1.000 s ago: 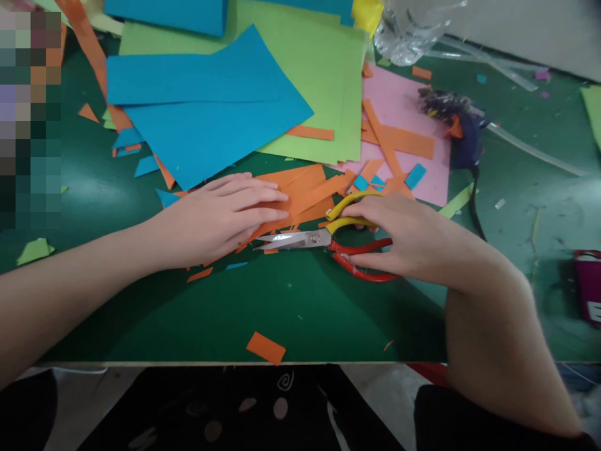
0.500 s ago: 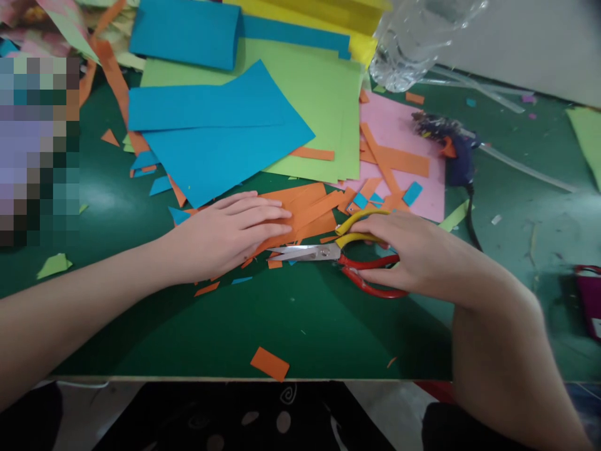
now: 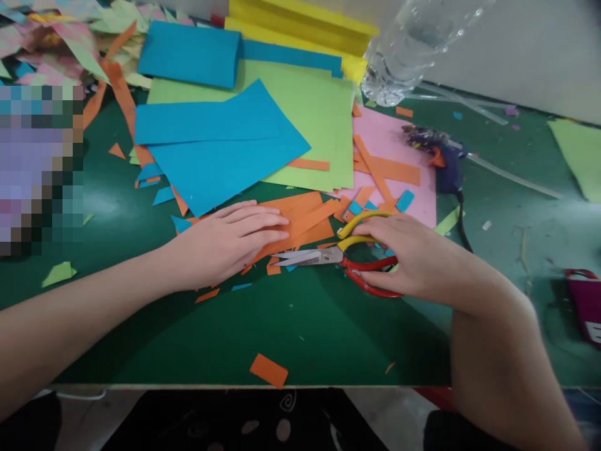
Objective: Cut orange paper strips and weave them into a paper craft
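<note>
My left hand (image 3: 230,244) lies flat, fingers stretched out, over orange paper pieces (image 3: 305,219) on the green table. In my right hand (image 3: 404,257) are scissors (image 3: 328,255) with one yellow and one red handle. Their blades are slightly apart and point left, close to my left fingers. Small orange and blue scraps lie under and around the blades. Beyond my left hand, cut blue paper (image 3: 220,150) rests on green sheets (image 3: 323,125). A pink sheet (image 3: 422,203) with orange strips on it lies past my right hand.
A glue gun (image 3: 448,163) with its cord lies at the right, near clear glue sticks (image 3: 483,106) and a plastic bottle (image 3: 399,56). A purple object (image 3: 585,304) sits at the right edge. Paper scraps (image 3: 56,37) heap up at the back left. One orange piece (image 3: 269,370) lies by the front edge.
The view has shifted a little, so the table's things appear slightly lower. Both hands keep nearly the same pose, and the scissor blades are still slightly apart.
</note>
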Demonstrator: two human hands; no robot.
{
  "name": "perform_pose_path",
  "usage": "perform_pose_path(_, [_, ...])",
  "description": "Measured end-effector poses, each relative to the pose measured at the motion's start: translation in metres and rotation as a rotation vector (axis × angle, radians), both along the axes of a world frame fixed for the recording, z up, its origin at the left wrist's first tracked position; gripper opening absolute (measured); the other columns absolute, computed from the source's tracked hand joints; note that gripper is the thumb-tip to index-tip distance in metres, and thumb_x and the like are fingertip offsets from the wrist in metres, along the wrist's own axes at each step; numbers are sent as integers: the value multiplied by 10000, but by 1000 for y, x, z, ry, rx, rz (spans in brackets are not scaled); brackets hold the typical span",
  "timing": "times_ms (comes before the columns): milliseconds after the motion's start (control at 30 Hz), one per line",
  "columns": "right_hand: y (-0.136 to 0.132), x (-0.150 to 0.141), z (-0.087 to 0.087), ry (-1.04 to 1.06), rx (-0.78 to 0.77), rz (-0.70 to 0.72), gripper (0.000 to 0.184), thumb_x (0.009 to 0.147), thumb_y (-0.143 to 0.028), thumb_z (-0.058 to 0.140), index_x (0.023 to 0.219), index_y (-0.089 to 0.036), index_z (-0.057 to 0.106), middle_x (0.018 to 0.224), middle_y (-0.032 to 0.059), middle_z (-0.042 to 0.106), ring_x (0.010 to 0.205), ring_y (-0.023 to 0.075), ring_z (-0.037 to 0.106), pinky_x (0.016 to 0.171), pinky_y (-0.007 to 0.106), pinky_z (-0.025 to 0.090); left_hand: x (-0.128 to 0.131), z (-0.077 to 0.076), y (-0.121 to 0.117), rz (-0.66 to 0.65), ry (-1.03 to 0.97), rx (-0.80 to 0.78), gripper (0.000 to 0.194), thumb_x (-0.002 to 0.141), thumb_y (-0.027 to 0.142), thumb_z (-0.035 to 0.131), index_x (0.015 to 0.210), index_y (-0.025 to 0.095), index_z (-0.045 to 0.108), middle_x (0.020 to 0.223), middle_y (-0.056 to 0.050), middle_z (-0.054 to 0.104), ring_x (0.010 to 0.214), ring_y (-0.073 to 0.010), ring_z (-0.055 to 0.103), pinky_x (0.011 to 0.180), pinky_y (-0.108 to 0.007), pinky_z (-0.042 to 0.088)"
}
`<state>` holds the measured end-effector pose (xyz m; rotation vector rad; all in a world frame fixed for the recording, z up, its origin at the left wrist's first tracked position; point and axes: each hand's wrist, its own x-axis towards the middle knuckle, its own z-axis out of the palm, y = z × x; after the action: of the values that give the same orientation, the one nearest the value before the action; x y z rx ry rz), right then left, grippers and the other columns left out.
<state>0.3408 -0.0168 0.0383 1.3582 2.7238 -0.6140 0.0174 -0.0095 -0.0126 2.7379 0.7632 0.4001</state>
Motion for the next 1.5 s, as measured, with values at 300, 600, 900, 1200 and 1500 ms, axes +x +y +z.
perform_pose_path(300, [8,15,8,85,199,-76,352,781,-413,674,1071,-226,605,1129,79,682,984,270,635,854,397,467,0,0,-1,41,-34,-30,372,1024,206,380,1364,174,527,1437,-77,527,1364,-234,440,1171,-449,350])
perform_pose_path(600, [8,9,4,32,465,-287,322,833,-353,646,1122,-224,589,1164,101,700,994,304,664,877,418,433,0,2,-2,45,-15,-21,439,1008,303,462,1404,113,456,1444,-140,505,1365,-275,434,1149,-460,377])
perform_pose_path(900, [13,8,-8,52,438,-395,327,822,-358,631,1116,-221,591,1218,120,676,1113,352,625,887,477,447,-2,3,-2,35,-11,-43,391,984,302,500,1347,156,503,1457,-120,492,1368,-276,426,1147,-478,374])
perform_pose_path(1200, [19,9,-18,37,409,-450,329,805,-363,642,1102,-223,618,1175,115,694,1047,357,657,902,526,476,-2,2,-1,7,-4,-19,363,989,309,492,1320,166,528,1450,-117,501,1392,-292,397,1147,-495,373])
perform_pose_path(1500, [21,16,-22,25,313,-363,378,830,-359,613,1188,-239,616,1182,106,692,1038,358,664,800,490,540,-4,1,1,-8,-41,-41,356,990,274,481,1318,148,535,1427,-124,527,1386,-280,406,1146,-484,374])
